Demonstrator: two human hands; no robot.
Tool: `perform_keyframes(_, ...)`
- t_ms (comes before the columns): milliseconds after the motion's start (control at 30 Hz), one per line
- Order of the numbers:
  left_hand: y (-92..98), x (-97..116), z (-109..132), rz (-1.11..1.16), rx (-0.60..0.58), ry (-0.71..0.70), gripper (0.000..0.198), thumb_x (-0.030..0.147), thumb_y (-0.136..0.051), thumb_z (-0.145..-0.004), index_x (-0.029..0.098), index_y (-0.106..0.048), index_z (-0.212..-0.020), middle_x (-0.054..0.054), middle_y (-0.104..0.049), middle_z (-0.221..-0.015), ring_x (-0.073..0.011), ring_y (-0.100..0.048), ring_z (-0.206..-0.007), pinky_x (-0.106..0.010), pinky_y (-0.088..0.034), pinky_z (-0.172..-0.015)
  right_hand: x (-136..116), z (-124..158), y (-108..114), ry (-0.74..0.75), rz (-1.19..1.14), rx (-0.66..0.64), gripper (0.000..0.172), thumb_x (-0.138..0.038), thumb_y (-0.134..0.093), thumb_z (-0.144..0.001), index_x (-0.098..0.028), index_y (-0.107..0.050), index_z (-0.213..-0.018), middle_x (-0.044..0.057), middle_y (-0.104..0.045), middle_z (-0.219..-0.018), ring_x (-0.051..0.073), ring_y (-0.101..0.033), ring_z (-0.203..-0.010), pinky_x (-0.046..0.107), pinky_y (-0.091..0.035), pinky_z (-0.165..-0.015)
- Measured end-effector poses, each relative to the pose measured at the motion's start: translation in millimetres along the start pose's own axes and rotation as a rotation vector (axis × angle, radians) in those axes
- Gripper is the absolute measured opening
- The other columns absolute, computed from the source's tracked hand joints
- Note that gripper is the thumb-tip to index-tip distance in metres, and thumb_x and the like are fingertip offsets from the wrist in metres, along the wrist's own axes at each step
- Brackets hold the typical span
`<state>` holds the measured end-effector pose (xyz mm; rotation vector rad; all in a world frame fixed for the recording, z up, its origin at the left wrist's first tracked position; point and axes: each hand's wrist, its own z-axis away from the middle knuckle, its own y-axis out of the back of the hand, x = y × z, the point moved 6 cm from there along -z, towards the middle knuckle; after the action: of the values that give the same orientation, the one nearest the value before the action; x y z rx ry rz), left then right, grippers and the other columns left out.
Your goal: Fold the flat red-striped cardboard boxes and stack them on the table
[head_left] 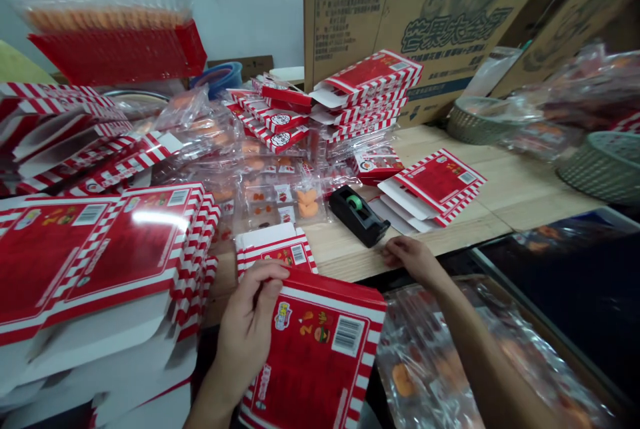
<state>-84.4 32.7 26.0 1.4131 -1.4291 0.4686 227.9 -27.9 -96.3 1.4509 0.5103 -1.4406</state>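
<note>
While the left hand [247, 329] pinches the top edge of a flat red-and-white striped carton [315, 356] at 6 o'clock, the right hand [415, 261] lies half-curled and empty on the edge of a wooden table [345, 259], above a clear bag of orange sweets [425, 369] at 4 o'clock. A black tape dispenser [359, 214] sits at 12 o'clock, stacked flat cartons [100, 262] rise at 9 o'clock, and large cardboard boxes [425, 9] stand farthest off at 1 o'clock.

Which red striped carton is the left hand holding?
The loose carton at the front, barcode up, held at its top edge by the left hand; the others mostly sit in stacks beside and on the table.
</note>
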Motion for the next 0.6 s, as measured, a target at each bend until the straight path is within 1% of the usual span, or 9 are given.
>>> perform_keyframes(67, -8.9, 8, -3, 0.016, -0.135, -0.058, 0.018, 0.014, -0.045, -0.091, 0.027, -0.058, -0.092, 0.004, -0.065, -0.089, -0.0103, -0.062, -0.085, -0.017, -0.047, -0.078, -33, 23, 3, 0.053, 0.040, -0.076, 0.027, -0.042, -0.059, -0.080, -0.019, -0.054, -0.066, -0.004, -0.053, -0.057, 0.009, -0.043, -0.041, 0.023, -0.035, -0.042)
perform_keyframes(133, -21.3, 12, -4, 0.039, -0.289, -0.069, 0.017, 0.016, -0.044, -0.092, 0.026, -0.057, -0.093, 0.002, -0.064, -0.091, -0.0118, -0.061, -0.087, -0.019, -0.047, -0.077, -79, 51, 3, 0.135, 0.088, -0.190, 0.024, -0.039, -0.061, -0.080, -0.019, -0.058, -0.068, -0.003, -0.055, -0.061, 0.009, -0.047, -0.049, 0.021, -0.037, -0.048)
perform_keyframes(233, -37.5, 15, -4, 0.070, -0.436, -0.030, 0.016, 0.018, -0.042, -0.093, 0.024, -0.057, -0.094, -0.001, -0.063, -0.092, -0.0139, -0.060, -0.088, -0.023, -0.047, -0.078, -147, 99, -28, 0.373, 0.384, -0.685, 0.021, -0.036, -0.054, -0.087, -0.019, -0.060, -0.075, -0.002, -0.059, -0.065, 0.010, -0.051, -0.056, 0.019, -0.037, -0.052)
perform_keyframes(267, -41.0, 17, -3, 0.080, -0.461, -0.019, 0.016, 0.019, -0.041, -0.093, 0.024, -0.057, -0.094, -0.001, -0.063, -0.091, -0.0142, -0.060, -0.087, -0.023, -0.046, -0.077, -161, 111, -38, 0.427, 0.480, -0.805, 0.021, -0.034, -0.052, -0.089, -0.020, -0.061, -0.077, -0.002, -0.060, -0.066, 0.010, -0.052, -0.057, 0.019, -0.037, -0.053)
perform_keyframes(300, -43.5, 18, -3, 0.090, -0.480, -0.014, 0.016, 0.019, -0.041, -0.093, 0.024, -0.057, -0.094, -0.001, -0.063, -0.090, -0.0141, -0.059, -0.086, -0.024, -0.046, -0.077, -172, 118, -46, 0.475, 0.572, -0.853, 0.019, -0.031, -0.053, -0.089, -0.019, -0.060, -0.076, -0.001, -0.061, -0.066, 0.010, -0.052, -0.057, 0.020, -0.036, -0.052)
perform_keyframes(367, -45.1, 22, -3, 0.106, -0.506, -0.016, 0.016, 0.020, -0.041, -0.094, 0.024, -0.057, -0.093, -0.001, -0.062, -0.089, -0.0140, -0.059, -0.086, -0.024, -0.046, -0.077, -180, 122, -59, 0.534, 0.745, -0.843, 0.012, -0.023, -0.056, -0.086, -0.019, -0.059, -0.075, -0.001, -0.063, -0.067, 0.010, -0.053, -0.056, 0.021, -0.034, -0.052)
perform_keyframes(467, -41.1, 27, -2, 0.112, -0.529, -0.040, 0.016, 0.020, -0.042, -0.093, 0.024, -0.058, -0.092, -0.001, -0.063, -0.089, -0.0147, -0.060, -0.088, -0.024, -0.047, -0.077, -175, 112, -69, 0.522, 0.885, -0.703, 0.007, -0.019, -0.063, -0.079, -0.017, -0.059, -0.073, 0.000, -0.062, -0.064, 0.011, -0.050, -0.051, 0.021, -0.029, -0.047)
perform_keyframes(533, -36.3, 29, -3, 0.111, -0.531, -0.067, 0.016, 0.021, -0.043, -0.093, 0.024, -0.059, -0.092, -0.003, -0.063, -0.089, -0.0159, -0.060, -0.087, -0.026, -0.047, -0.075, -171, 105, -70, 0.479, 0.842, -0.685, 0.013, -0.025, -0.068, -0.077, -0.017, -0.058, -0.071, -0.002, -0.058, -0.059, 0.009, -0.046, -0.047, 0.020, -0.026, -0.044)
perform_keyframes(600, -32.6, 32, -2, 0.150, -0.545, -0.087, 0.016, 0.021, -0.044, -0.093, 0.023, -0.060, -0.090, -0.004, -0.063, -0.086, -0.0158, -0.060, -0.083, -0.026, -0.047, -0.072, -169, 100, -71, 0.415, 0.704, -0.748, 0.022, -0.032, -0.073, -0.073, -0.018, -0.056, -0.072, -0.005, -0.054, -0.056, 0.007, -0.042, -0.046, 0.018, -0.025, -0.042)
